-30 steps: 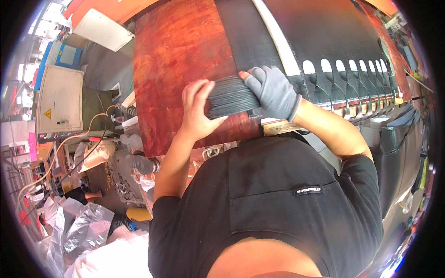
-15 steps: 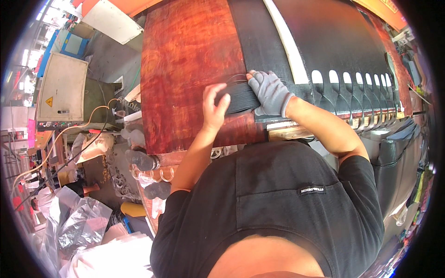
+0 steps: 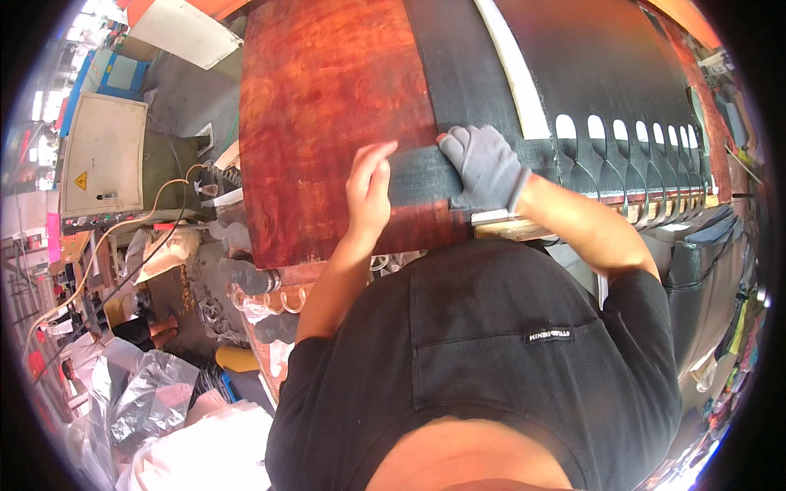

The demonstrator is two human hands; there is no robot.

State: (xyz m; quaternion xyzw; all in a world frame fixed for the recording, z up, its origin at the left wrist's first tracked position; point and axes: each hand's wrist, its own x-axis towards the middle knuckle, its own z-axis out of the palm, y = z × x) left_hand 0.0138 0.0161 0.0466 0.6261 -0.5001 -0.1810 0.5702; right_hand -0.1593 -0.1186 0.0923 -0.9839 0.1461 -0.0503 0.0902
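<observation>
A flat bundle of thin black strips (image 3: 417, 175) lies across the red-brown wooden board (image 3: 336, 82), its left end by my left hand (image 3: 368, 188). That hand is bare and upright, with fingers stretched and its palm side against or close to the end of the bundle. My right hand (image 3: 487, 170), in a grey glove with the thumb tip showing, is closed over the right part of the bundle. Its fingers curl down, and the glove hides what lies beneath. Whether the strips are joined together I cannot tell.
Right of the gloved hand, a black work surface (image 3: 606, 74) carries a long white strip (image 3: 516, 74) and a row of black straps (image 3: 594, 159) with white rounded ends. A cream electrical cabinet (image 3: 106, 155) stands left. Clear plastic sheeting (image 3: 151, 393) lies lower left.
The bundle's strips, fanned and curved before, now lie flatter and straighter. My left hand's fingers have come closer together. The gloved hand has shifted slightly right.
</observation>
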